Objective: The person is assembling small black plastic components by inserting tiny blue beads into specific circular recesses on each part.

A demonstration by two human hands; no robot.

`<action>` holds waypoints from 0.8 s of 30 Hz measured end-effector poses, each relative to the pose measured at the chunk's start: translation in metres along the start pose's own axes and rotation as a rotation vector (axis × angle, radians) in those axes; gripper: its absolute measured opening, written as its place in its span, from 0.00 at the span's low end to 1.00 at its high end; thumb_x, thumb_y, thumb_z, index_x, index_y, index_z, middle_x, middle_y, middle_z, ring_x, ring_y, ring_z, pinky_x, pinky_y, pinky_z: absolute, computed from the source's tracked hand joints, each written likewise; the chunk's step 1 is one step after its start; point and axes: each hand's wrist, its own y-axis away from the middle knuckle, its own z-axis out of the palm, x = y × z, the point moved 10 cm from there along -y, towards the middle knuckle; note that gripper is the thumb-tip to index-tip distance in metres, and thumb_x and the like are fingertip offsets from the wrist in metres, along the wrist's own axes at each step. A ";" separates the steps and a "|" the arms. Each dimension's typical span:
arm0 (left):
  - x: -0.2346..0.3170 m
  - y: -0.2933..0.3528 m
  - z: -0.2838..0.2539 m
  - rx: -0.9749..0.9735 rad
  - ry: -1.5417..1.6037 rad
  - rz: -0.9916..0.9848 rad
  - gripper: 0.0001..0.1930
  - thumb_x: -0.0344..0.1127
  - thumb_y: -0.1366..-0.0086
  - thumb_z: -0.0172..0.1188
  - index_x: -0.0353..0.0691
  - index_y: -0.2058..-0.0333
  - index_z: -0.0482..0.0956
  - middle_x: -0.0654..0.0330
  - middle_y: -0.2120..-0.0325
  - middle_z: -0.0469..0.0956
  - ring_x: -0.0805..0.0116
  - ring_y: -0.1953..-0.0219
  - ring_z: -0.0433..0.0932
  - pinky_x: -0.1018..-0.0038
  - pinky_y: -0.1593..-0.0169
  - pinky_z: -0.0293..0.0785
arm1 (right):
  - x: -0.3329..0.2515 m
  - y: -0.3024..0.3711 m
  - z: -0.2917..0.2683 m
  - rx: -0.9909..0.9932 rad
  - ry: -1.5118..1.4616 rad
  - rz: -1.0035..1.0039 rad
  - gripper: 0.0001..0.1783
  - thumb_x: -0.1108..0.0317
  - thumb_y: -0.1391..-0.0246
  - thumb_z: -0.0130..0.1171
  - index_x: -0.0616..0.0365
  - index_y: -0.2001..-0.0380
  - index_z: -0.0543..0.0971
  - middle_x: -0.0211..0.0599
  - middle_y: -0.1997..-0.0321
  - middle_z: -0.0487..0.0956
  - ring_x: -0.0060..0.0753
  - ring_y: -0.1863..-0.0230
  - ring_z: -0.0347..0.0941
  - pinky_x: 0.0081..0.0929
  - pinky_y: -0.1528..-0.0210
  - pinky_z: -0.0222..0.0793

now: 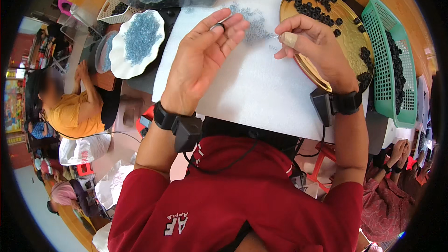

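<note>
Looking on from here, I see a white plate (122, 66) of pale blue bits at the far left of the table. Next comes the left hand (200, 58), palm up, its thumb and fingers closed on 1 small dark ring (217, 26); a light hold with the face turned inward would probably serve best. Loose bits (254, 25) lie on the white sheet (242, 77) just beyond. The right hand (317, 42), 1 digit taped, has its fingertips pinched narrow; I cannot tell whether a bit sits in them. Working low over the sheet should catch any drops. Rightmost are a gold tray (347, 42) and a green basket (380, 53), both with black pieces.
</note>
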 end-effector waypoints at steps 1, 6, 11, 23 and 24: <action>-0.001 0.003 0.008 -0.037 -0.097 0.002 0.16 0.26 0.32 0.47 0.29 0.47 0.63 0.41 0.46 0.67 0.50 0.46 0.73 0.63 0.41 0.71 | 0.000 0.000 0.000 0.003 0.002 -0.002 0.11 0.73 0.44 0.54 0.64 0.59 0.77 0.31 0.63 0.76 0.18 0.67 0.73 0.21 0.58 0.73; -0.007 0.010 0.031 -0.148 -0.194 0.049 0.17 0.30 0.32 0.51 0.30 0.48 0.64 0.37 0.44 0.65 0.48 0.47 0.74 0.67 0.44 0.74 | -0.020 0.004 -0.003 0.066 -0.151 -0.137 0.11 0.76 0.44 0.55 0.66 0.58 0.76 0.34 0.64 0.76 0.19 0.68 0.72 0.21 0.62 0.74; -0.026 0.005 0.038 -0.196 -0.021 -0.046 0.14 0.33 0.31 0.51 0.34 0.50 0.68 0.42 0.44 0.67 0.51 0.46 0.73 0.66 0.45 0.74 | -0.035 0.009 0.006 0.061 -0.111 -0.223 0.10 0.77 0.44 0.56 0.66 0.58 0.76 0.34 0.62 0.77 0.19 0.67 0.73 0.18 0.64 0.72; -0.054 -0.002 0.027 -0.074 0.316 -0.111 0.17 0.39 0.29 0.48 0.38 0.45 0.65 0.51 0.42 0.66 0.66 0.48 0.71 0.73 0.46 0.69 | -0.030 0.008 0.010 0.115 -0.018 -0.278 0.09 0.76 0.42 0.55 0.65 0.58 0.76 0.34 0.57 0.79 0.17 0.64 0.73 0.15 0.66 0.70; -0.051 -0.002 0.029 -0.053 0.261 -0.080 0.18 0.39 0.29 0.48 0.38 0.45 0.64 0.51 0.42 0.66 0.66 0.48 0.70 0.72 0.44 0.68 | -0.029 0.008 0.011 0.128 0.010 -0.271 0.09 0.76 0.42 0.55 0.65 0.58 0.76 0.33 0.58 0.79 0.16 0.64 0.73 0.14 0.66 0.70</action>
